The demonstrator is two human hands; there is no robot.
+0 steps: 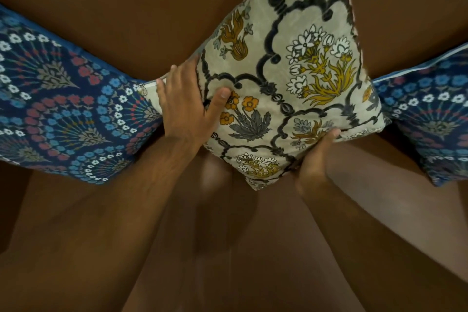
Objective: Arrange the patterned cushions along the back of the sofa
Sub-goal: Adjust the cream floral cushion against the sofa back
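Observation:
A cream cushion [301, 76] with dark scrollwork and yellow flowers stands on one corner in the middle, leaning against the brown sofa back [126, 7]. My left hand [187, 106] grips its left edge, thumb on the front face. My right hand [314, 159] holds its lower right edge from underneath, fingers mostly hidden behind the fabric. A dark blue floral cushion [63, 114] rests against the sofa back on the left, its zip corner touching my left hand. Another blue floral cushion [433, 119] sits on the right, close to the cream one's right corner.
The brown sofa seat [228, 248] stretches below the cushions, crossed by my forearms. Bare sofa back shows above the blue cushions on both sides of the cream one.

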